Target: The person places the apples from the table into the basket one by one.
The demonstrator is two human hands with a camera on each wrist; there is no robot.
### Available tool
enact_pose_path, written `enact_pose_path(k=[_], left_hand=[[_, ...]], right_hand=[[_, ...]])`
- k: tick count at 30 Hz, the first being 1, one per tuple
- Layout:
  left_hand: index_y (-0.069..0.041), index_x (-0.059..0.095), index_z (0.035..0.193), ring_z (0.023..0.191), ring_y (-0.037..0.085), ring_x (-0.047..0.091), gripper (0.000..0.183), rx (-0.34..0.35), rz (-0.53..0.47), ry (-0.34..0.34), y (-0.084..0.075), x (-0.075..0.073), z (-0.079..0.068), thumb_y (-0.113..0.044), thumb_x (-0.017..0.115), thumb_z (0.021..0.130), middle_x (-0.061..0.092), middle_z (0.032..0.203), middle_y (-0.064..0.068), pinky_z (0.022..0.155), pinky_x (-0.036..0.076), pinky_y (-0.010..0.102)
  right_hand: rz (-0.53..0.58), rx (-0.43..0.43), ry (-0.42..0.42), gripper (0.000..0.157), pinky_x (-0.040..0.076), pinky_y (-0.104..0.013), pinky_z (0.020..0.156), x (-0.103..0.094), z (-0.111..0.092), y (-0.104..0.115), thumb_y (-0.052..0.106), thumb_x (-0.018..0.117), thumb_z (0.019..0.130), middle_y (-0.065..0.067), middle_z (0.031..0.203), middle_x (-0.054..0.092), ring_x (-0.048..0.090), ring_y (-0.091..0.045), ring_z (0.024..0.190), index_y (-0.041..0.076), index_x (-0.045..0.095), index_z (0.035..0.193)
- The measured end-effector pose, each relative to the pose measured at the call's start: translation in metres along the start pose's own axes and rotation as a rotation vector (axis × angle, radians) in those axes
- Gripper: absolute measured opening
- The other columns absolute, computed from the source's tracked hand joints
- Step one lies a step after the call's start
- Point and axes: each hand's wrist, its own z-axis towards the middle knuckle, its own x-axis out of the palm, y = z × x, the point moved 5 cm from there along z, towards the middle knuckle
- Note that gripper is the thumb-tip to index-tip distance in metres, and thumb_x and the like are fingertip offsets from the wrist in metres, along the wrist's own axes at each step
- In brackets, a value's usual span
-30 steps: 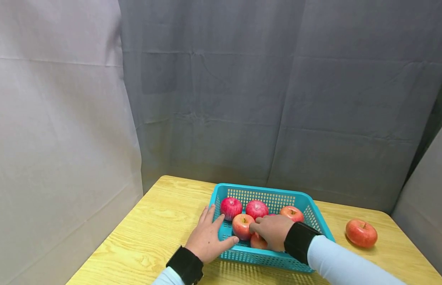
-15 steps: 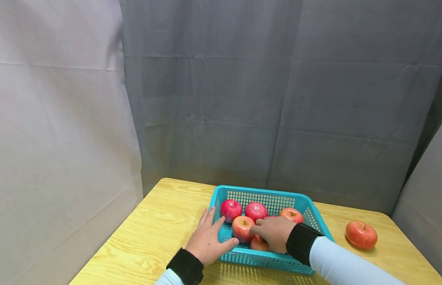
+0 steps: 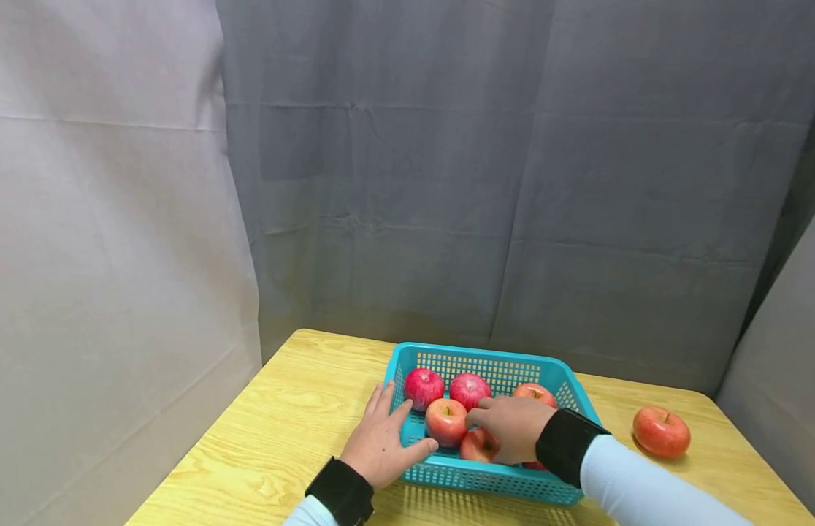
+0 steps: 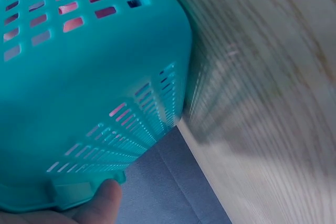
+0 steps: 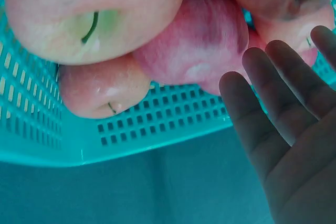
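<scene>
A turquoise plastic basket (image 3: pixel 486 481) with pierced walls holds several apples. Two dark red apples, a left one (image 3: pixel 423 387) and a right one (image 3: pixel 469 388), lie at the back; a paler apple (image 3: pixel 445 424) sits in front of them. The left hand (image 3: pixel 383 447) rests with spread fingers along the basket's left rim, and its thumb (image 4: pixel 102 205) shows at the rim in the left wrist view. Over the apples is the right hand (image 3: pixel 511 427), its fingertips close to a front apple (image 3: pixel 476 446). In the right wrist view its fingers (image 5: pixel 273 82) look extended beside the fruit.
One loose apple (image 3: pixel 662 432) lies on the wooden table (image 3: pixel 263 438) right of the basket. A grey cloth (image 3: pixel 394 183) hangs behind the table, with a pale cloth (image 3: pixel 112 256) at the left side.
My right hand has shifted slightly to the right, so more of the front apple shows and a red apple appears below the wrist. My left hand stays at the rim.
</scene>
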Motion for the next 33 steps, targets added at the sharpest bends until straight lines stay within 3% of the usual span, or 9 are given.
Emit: enact_pose_path(k=[7, 22, 29, 33], left_hand=[[-0.013, 0.049, 0.138, 0.137, 0.033, 0.009, 0.091, -0.007, 0.003, -0.008, -0.001, 0.001, 0.002, -0.081, 0.040, 0.077, 0.021, 0.153, 0.012, 0.096, 0.041, 0.057], [-0.012, 0.049, 0.138, 0.137, 0.034, 0.010, 0.090, 0.007, 0.003, -0.020, 0.002, 0.002, 0.005, -0.079, 0.042, 0.078, 0.022, 0.152, 0.013, 0.096, 0.042, 0.056], [-0.012, 0.048, 0.139, 0.137, 0.034, 0.010, 0.091, -0.003, 0.000, -0.017, 0.002, 0.002, 0.006, -0.079, 0.043, 0.077, 0.023, 0.152, 0.013, 0.096, 0.041, 0.058], [-0.012, 0.047, 0.139, 0.137, 0.034, 0.010, 0.092, 0.003, 0.009, -0.020, 0.002, 0.002, 0.007, -0.080, 0.042, 0.077, 0.023, 0.152, 0.013, 0.096, 0.042, 0.056]], right_hand=[[0.068, 0.115, 0.018, 0.056, 0.054, -0.042, 0.072, -0.008, -0.009, -0.019, 0.044, 0.086, 0.062, 0.008, 0.096, 0.061, 0.053, -0.012, 0.080, 0.028, 0.064, 0.110], [0.168, 0.305, 0.072, 0.052, 0.052, -0.051, 0.082, -0.006, -0.040, -0.073, 0.039, 0.078, 0.074, -0.003, 0.117, 0.058, 0.055, -0.026, 0.101, 0.022, 0.060, 0.120], [0.149, 0.367, 0.050, 0.051, 0.053, -0.052, 0.081, -0.004, -0.057, -0.096, 0.036, 0.076, 0.076, -0.009, 0.118, 0.058, 0.059, -0.024, 0.092, 0.017, 0.060, 0.121], [0.160, 0.399, 0.047, 0.048, 0.050, -0.057, 0.085, -0.001, -0.066, -0.112, 0.034, 0.074, 0.078, -0.015, 0.122, 0.057, 0.056, -0.033, 0.104, 0.016, 0.060, 0.120]])
